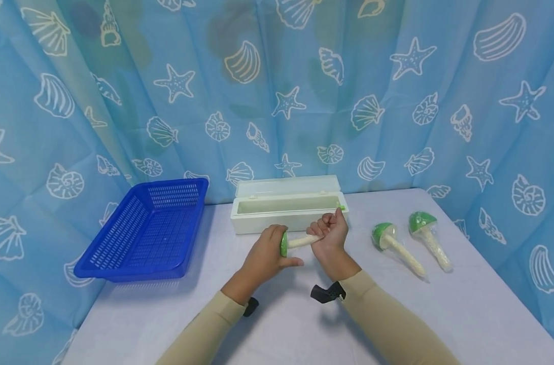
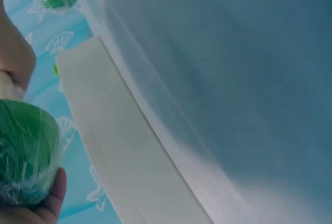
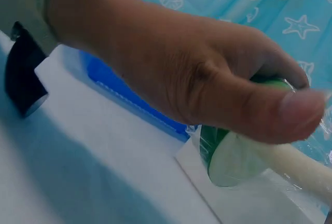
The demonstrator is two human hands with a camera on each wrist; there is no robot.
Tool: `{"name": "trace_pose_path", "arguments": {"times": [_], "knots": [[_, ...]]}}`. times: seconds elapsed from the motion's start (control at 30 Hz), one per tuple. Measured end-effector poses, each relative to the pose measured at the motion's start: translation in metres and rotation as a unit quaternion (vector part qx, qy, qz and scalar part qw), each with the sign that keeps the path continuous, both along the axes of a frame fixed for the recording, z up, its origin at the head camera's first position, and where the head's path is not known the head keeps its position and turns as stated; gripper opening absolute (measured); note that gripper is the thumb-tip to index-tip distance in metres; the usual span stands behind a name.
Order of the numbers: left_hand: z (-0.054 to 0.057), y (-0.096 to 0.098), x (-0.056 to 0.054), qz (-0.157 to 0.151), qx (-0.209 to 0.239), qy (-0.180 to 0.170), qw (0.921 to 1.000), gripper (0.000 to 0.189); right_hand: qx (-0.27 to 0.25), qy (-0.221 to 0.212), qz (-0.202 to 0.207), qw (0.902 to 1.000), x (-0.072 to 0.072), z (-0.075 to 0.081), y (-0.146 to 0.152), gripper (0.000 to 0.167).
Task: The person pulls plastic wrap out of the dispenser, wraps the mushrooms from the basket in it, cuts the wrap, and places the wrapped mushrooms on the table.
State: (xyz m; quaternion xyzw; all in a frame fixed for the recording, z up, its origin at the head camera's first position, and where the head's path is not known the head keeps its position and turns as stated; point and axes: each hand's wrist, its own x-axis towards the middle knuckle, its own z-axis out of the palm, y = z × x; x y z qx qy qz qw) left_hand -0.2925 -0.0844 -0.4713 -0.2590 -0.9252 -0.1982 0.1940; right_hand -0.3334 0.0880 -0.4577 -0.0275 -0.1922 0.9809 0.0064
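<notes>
A toy mushroom (image 1: 302, 242) with a green cap and pale stem lies sideways between both hands, in front of the white box (image 1: 277, 223). My left hand (image 1: 264, 253) holds its cap, fingers behind it and thumb stretched out below. The stem's end is in my right hand (image 1: 333, 235), whose fingers curl around it and hide it. Clear wrapping shows on the green cap (image 2: 26, 151) in the left wrist view, with left fingertips (image 2: 54, 198) against it. In the right wrist view, the left hand (image 3: 181, 73) covers part of the cap (image 3: 220, 154).
Two more wrapped mushrooms (image 1: 397, 249) (image 1: 429, 240) lie on the table's right side. A blue plastic basket (image 1: 192, 243) stands at the left. The white box has its lid (image 1: 288, 186) raised at the back. A patterned blue curtain (image 1: 277, 137) hangs behind the white table (image 1: 277, 324).
</notes>
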Motion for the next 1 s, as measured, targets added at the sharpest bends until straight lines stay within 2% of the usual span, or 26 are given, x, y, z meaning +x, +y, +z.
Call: {"name": "trace_pose_path", "arguments": {"times": [0.17, 0.27, 0.33, 0.4, 0.43, 0.47, 0.5, 0.53, 0.57, 0.6, 0.67, 0.7, 0.73, 0.77, 0.83, 0.97, 1.0], "knots": [[0.001, 0.005, 0.002, 0.004, 0.008, 0.016, 0.9998, 0.084, -0.005, -0.007, -0.012, 0.9999, -0.001, -0.002, 0.001, 0.052], [0.0, 0.005, 0.002, 0.0, -0.004, 0.013, 0.9999, 0.081, -0.003, -0.015, -0.009, 0.9998, -0.002, -0.004, 0.003, 0.05], [0.001, 0.002, 0.001, -0.003, -0.007, 0.006, 1.0, 0.075, 0.017, -0.014, 0.003, 0.9998, -0.004, -0.006, 0.004, 0.046], [0.003, -0.002, 0.0, -0.003, -0.006, -0.001, 1.0, 0.068, 0.09, -0.001, 0.027, 0.9955, -0.005, -0.009, 0.007, 0.041], [0.004, -0.005, -0.002, 0.0, -0.006, -0.005, 1.0, 0.065, 0.146, 0.01, 0.04, 0.9884, -0.006, -0.01, 0.009, 0.036], [0.005, -0.008, -0.003, 0.004, -0.007, -0.008, 0.9999, 0.062, 0.219, 0.024, 0.051, 0.974, -0.006, -0.012, 0.012, 0.031], [0.006, -0.011, -0.005, 0.008, -0.008, -0.011, 0.9999, 0.061, 0.305, 0.05, 0.064, 0.949, -0.005, -0.014, 0.016, 0.028], [0.007, -0.014, -0.006, 0.011, -0.011, -0.014, 0.9998, 0.059, 0.403, 0.075, 0.071, 0.9095, -0.005, -0.016, 0.02, 0.024], [0.007, -0.017, -0.007, 0.011, -0.013, -0.017, 0.9997, 0.058, 0.5, 0.103, 0.076, 0.8567, -0.004, -0.018, 0.024, 0.023], [0.008, -0.019, -0.008, 0.009, -0.016, -0.018, 0.9997, 0.056, 0.582, 0.13, 0.082, 0.7987, -0.002, -0.019, 0.028, 0.024], [0.007, -0.023, -0.01, 0.005, -0.021, -0.021, 0.9996, 0.05, 0.704, 0.186, 0.096, 0.6788, 0.002, -0.022, 0.037, 0.029], [0.007, -0.024, -0.011, 0.002, -0.024, -0.023, 0.9994, 0.047, 0.742, 0.215, 0.105, 0.6266, 0.004, -0.023, 0.04, 0.032], [0.006, -0.025, -0.011, -0.002, -0.025, -0.025, 0.9994, 0.044, 0.769, 0.234, 0.116, 0.5838, 0.006, -0.023, 0.043, 0.032], [0.005, -0.025, -0.011, -0.006, -0.026, -0.028, 0.9992, 0.042, 0.782, 0.253, 0.129, 0.5545, 0.008, -0.023, 0.045, 0.035], [0.002, -0.023, -0.012, -0.013, -0.035, -0.037, 0.9986, 0.04, 0.798, 0.279, 0.152, 0.512, 0.011, -0.022, 0.047, 0.041], [-0.001, -0.018, -0.011, -0.044, -0.05, -0.065, 0.9957, 0.047, 0.831, 0.3, 0.163, 0.439, 0.014, -0.019, 0.048, 0.037], [0.0, -0.017, -0.011, -0.052, -0.052, -0.071, 0.9948, 0.048, 0.84, 0.296, 0.161, 0.4259, 0.016, -0.018, 0.049, 0.033]]}}
